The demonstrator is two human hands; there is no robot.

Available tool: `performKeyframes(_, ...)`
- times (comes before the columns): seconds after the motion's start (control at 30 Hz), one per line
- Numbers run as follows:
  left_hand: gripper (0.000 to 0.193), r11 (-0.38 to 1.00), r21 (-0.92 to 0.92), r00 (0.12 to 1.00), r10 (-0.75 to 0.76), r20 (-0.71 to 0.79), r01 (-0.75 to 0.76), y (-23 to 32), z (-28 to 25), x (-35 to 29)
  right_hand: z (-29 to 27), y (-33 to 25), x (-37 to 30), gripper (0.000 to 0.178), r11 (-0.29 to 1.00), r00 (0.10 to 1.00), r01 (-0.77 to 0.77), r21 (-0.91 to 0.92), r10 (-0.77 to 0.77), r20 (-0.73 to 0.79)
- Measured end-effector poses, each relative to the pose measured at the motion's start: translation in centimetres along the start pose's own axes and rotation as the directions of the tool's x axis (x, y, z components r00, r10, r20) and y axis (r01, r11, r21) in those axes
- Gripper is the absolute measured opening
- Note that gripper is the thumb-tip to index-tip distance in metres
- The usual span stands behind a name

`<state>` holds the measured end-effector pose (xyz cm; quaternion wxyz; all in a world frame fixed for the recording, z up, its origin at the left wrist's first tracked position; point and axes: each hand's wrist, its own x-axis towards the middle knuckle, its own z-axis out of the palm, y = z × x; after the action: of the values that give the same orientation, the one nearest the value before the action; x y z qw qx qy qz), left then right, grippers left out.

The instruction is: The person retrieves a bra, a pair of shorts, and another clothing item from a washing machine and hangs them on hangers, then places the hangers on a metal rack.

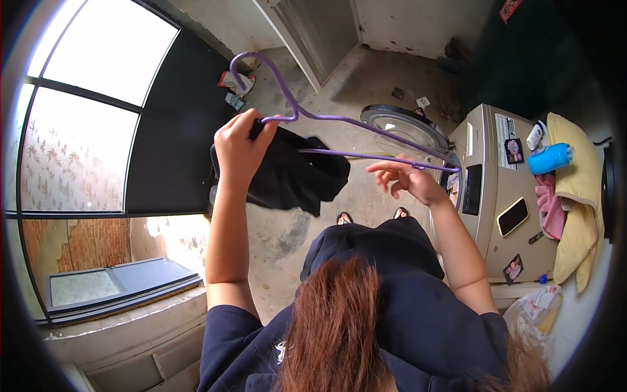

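Note:
My left hand (239,147) is closed around a black garment (297,171) and the left side of a purple clothes hanger (346,119). The dark cloth is bunched below that hand and hangs down over the floor. The hanger's left end is inside the garment, its hook points up and to the left, and its right end is bare. Just beneath the hanger's lower bar is my right hand (413,183), fingers apart and partly curled, with nothing seen in it. Whether its fingertips touch the bar is hard to tell.
At right stands a front-loading washing machine (486,170) with its round door (405,127) swung out. On its top lie a phone (513,216), a blue bottle (550,159), pink gloves (550,206) and a yellow cloth (575,196). A window (78,150) is at left.

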<state>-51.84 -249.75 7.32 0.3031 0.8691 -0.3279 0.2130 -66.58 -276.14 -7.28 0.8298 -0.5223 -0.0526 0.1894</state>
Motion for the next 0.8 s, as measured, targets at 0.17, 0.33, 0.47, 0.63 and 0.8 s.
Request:
performKeyframes(0.17, 0.02, 0.994, -0.076, 0.996, -0.072, 0.044, 0.076, 0.9, -1.0, -0.5, 3.7, 4.8, 4.1, 0.05, 0.576, 0.95, 0.259, -0.775, -0.298, 0.096)
performKeyframes(0.33, 0.017, 0.988, -0.129, 0.996, -0.082, 0.048, 0.087, 2.0, -2.1, -1.0, 4.1, 8.9, 6.9, 0.044, 0.192, 0.965, -0.205, -0.96, 0.204, -0.165)
performKeyframes(0.47, 0.013, 0.988, -0.075, 0.986, -0.144, -0.088, 0.138, 0.1, -4.6, -1.9, 1.7, 6.9, 6.7, 0.028, 0.104, 0.958, -0.218, -0.97, 0.213, -0.192)
performKeyframes(0.63, 0.019, 0.983, 0.037, 0.973, -0.174, -0.15, 0.182, -3.5, -6.8, -4.3, -1.3, -0.7, 4.6, 0.022, 0.454, 0.984, -0.16, -0.877, 0.001, -0.179)
performKeyframes(0.8, 0.015, 0.977, 0.184, 0.988, -0.083, -0.127, 0.106, -5.1, -5.7, -5.8, -1.8, -5.0, 3.6, 0.02, 0.373, 0.947, 0.089, -0.924, -0.32, -0.038)
